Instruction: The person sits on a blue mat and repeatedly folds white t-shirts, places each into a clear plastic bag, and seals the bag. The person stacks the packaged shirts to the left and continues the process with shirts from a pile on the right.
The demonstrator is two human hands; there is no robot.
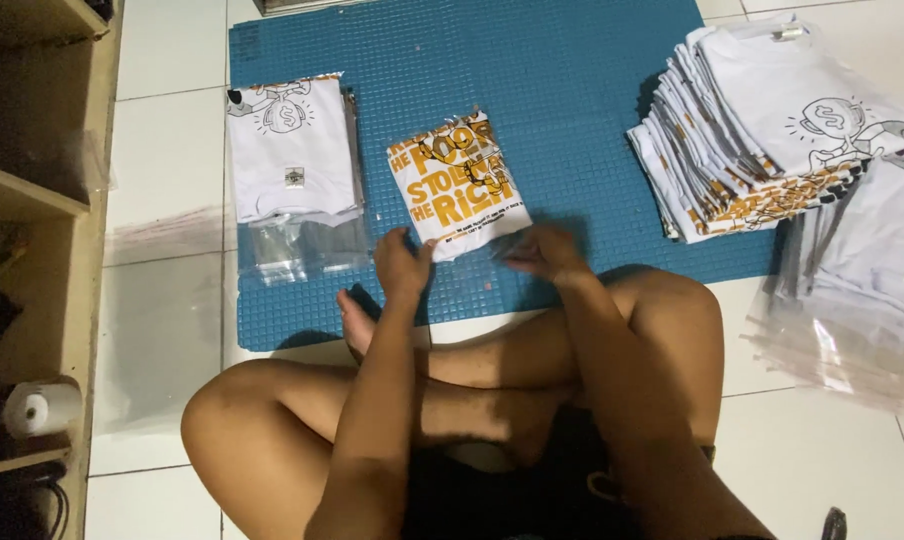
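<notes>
A few bagged shirts (pixel 290 150) lie stacked at the mat's (pixel 592 80) left edge, while a far taller unbagged pile (pixel 762 130) waits at its right edge, so most work looks left. At the mat's near edge, the left hand (pixel 402 265) and right hand (pixel 544 252), both arms reaching forward over crossed legs, pinch the open end of the bag around the folded shirt (pixel 459 183).
</notes>
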